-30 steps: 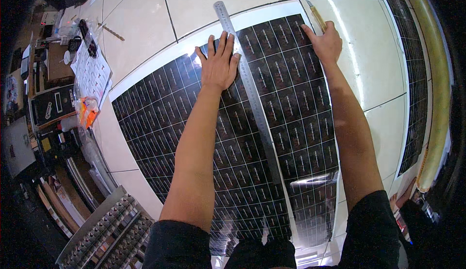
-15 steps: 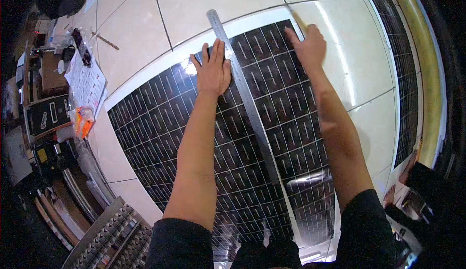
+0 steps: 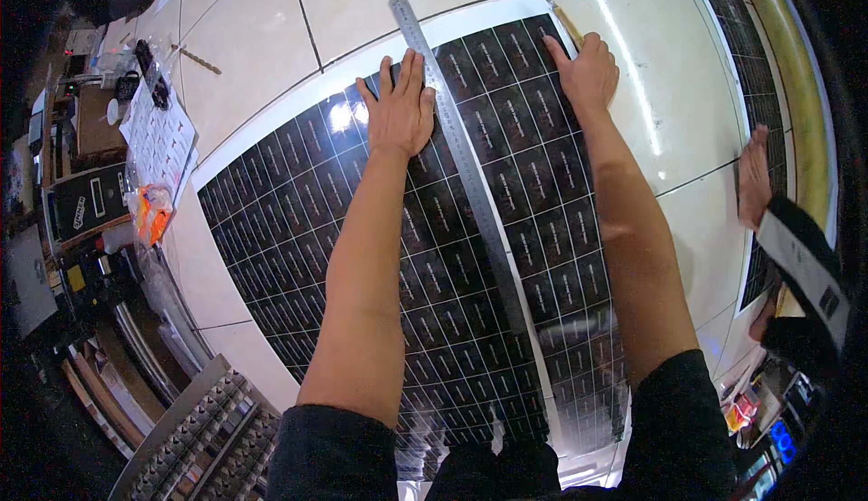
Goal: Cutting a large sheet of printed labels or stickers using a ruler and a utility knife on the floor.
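A large printed sheet [image 3: 298, 221] with a grid of small dark labels and a white border lies on the tiled floor. A long metal ruler [image 3: 472, 175] rests lengthwise across it, next to a thin white strip between label columns. My left hand [image 3: 398, 112] lies flat on the sheet, fingers spread, its fingertips at the ruler's left edge near the far end. At the sheet's far right corner, my right hand [image 3: 592, 76] is closed round a yellow-handled cutter knife [image 3: 568, 23]. Its tip points away from me, near the far border.
Papers [image 3: 158, 139] and an orange item in plastic [image 3: 152, 213] lie at left, near shelves of tools. A slotted metal rack [image 3: 194, 442] stands at lower left. Another printed sheet [image 3: 764, 94] and a yellow roll [image 3: 796, 58] run along the right. Another person's bare limb [image 3: 755, 180] reaches in there.
My right hand was blurred and is now sharp, with the cutter knife plainly visible. The view has shifted slightly. Another person's limb has come in at right. My left hand stays flat beside the ruler.
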